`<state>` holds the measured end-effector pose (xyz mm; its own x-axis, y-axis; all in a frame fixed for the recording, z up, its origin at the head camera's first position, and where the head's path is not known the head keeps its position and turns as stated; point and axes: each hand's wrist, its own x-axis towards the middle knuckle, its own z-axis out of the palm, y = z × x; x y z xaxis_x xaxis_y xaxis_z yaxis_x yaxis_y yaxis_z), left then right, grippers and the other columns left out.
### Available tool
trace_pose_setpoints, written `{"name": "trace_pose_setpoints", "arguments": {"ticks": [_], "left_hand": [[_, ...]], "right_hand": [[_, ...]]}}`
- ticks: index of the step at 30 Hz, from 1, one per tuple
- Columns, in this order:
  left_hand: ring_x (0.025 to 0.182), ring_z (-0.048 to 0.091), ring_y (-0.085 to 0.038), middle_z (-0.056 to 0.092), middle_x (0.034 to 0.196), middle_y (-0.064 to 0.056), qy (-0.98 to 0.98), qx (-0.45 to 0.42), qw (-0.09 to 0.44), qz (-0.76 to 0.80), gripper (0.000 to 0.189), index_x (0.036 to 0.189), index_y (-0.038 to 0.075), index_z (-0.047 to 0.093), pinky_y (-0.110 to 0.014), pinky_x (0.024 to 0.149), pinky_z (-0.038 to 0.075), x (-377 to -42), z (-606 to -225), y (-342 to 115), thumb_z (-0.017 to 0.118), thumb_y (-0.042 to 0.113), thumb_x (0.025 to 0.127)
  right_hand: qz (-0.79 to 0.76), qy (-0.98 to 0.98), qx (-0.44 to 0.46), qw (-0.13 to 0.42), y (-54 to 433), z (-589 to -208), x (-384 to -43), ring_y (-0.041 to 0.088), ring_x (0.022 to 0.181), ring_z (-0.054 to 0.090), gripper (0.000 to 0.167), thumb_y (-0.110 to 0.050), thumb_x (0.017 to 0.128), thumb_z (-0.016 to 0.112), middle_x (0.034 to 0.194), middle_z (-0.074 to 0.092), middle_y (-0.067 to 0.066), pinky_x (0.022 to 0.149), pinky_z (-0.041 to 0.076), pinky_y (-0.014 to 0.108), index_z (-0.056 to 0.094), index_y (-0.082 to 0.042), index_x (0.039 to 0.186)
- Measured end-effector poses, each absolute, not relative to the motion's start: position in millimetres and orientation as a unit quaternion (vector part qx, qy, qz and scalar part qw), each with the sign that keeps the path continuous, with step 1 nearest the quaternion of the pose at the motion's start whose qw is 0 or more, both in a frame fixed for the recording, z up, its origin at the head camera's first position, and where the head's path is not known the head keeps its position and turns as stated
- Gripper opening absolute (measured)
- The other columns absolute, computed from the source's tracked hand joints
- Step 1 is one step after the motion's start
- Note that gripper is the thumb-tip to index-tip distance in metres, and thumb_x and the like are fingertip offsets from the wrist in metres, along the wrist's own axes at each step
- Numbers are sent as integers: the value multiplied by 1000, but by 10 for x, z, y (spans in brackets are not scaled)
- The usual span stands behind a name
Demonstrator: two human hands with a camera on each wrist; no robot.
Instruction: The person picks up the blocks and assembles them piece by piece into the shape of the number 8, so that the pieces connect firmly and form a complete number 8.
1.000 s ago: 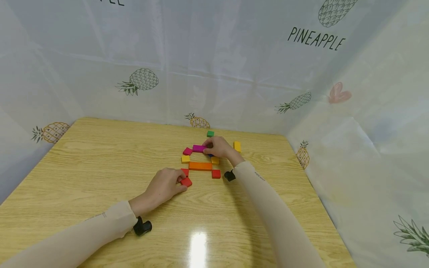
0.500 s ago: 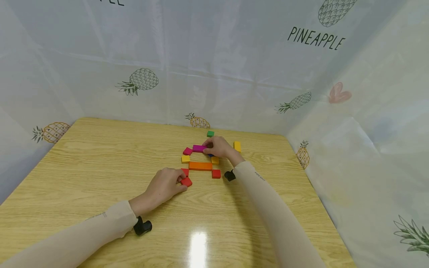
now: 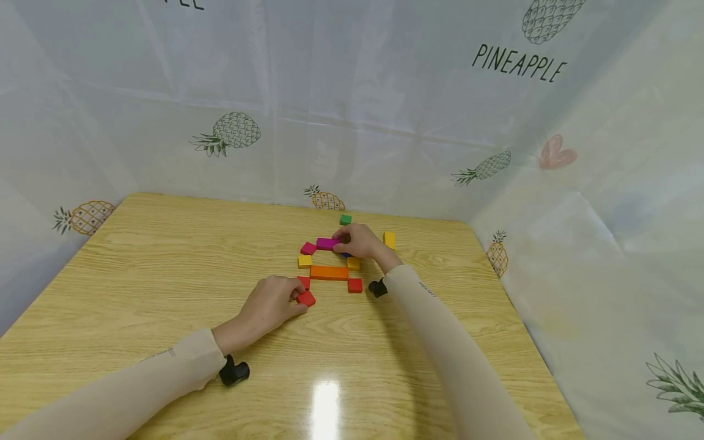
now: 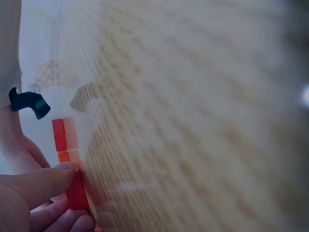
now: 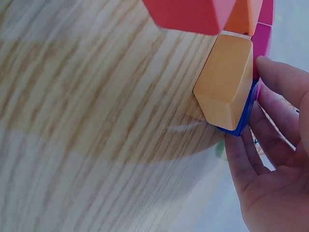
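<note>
My left hand [image 3: 269,305] pinches a small red block [image 3: 305,299] between thumb and fingers, just in front of another red block [image 3: 304,282]. At the far side of the block outline, my right hand [image 3: 360,241] has thumb and index finger at the right end of a purple block [image 3: 327,244]. Its other fingers lie against a blue block [image 5: 246,113], mostly hidden under the hand in the head view. Beside the blue block is a yellow-orange block [image 5: 224,79]. A long orange block [image 3: 329,273] spans the middle, with a yellow block [image 3: 305,261] at its left.
A tilted pinkish-red block [image 3: 308,249] adjoins the purple one. Another red block [image 3: 354,286] lies at the right front. Apart from the outline are a green block [image 3: 345,220] and a yellow block [image 3: 389,240]. Pineapple-print cloth [image 3: 357,122] hangs behind the wooden table [image 3: 192,256].
</note>
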<state>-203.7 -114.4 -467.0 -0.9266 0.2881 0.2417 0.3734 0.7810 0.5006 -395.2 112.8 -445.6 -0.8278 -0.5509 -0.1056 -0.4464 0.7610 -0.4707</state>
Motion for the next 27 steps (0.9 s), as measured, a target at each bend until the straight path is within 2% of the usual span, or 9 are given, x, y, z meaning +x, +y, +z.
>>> {"name": "trace_pose_setpoints", "arguments": {"ticks": [11, 17, 27], "left_hand": [[68, 56, -8, 74, 82, 0, -941, -178, 79, -278, 24, 97, 8, 80, -30, 66, 50, -2044, -4690, -1149, 95, 18, 81], [69, 56, -7, 74, 82, 1, -940, -177, 78, -282, 24, 98, 8, 80, -29, 67, 51, -2043, -4706, -1147, 94, 18, 81], [68, 56, -8, 74, 82, 0, -939, -177, 83, -283, 25, 97, 7, 80, -30, 66, 51, -2051, -4715, -1155, 95, 18, 81]], "right_hand": [[-226, 924, -281, 127, 1160, -4445, -3965, 22, 114, 66, 42, -31, 104, 72, 131, 72, 7, 103, 53, 38, 69, -11, 140], [-235, 914, -306, 126, 1250, -4373, -3968, 30, 122, 66, 48, -30, 105, 70, 137, 68, 14, 106, 53, 43, 63, -7, 147], [-265, 920, -285, 57, 1636, -4185, -3923, 41, 129, 59, 52, -25, 104, 69, 148, 60, 22, 110, 48, 53, 59, 0, 148]]}}
